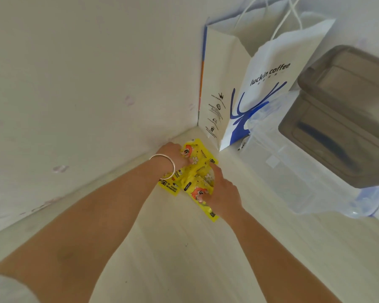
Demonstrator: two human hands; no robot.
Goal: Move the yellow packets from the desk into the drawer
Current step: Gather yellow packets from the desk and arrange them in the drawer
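Left hand (173, 153) – fingers closed on the pile of shiny yellow packets (195, 169) | right hand (222, 193) – pinching the same pile | packets lie on the pale wooden desk (184, 259), near the white paper bag (249, 84)

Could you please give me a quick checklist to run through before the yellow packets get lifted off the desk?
1. Left hand on the yellow packets, at the pile's far end: ok.
2. Right hand on the near end: ok.
3. Packets gathered into one pile: not ok, they lie fanned out and overlapping.
4. Paper bag clear of the pile: ok, apart.
5. Firm grip on every packet: cannot tell.
6. Drawer open and ready: cannot tell, not in view.
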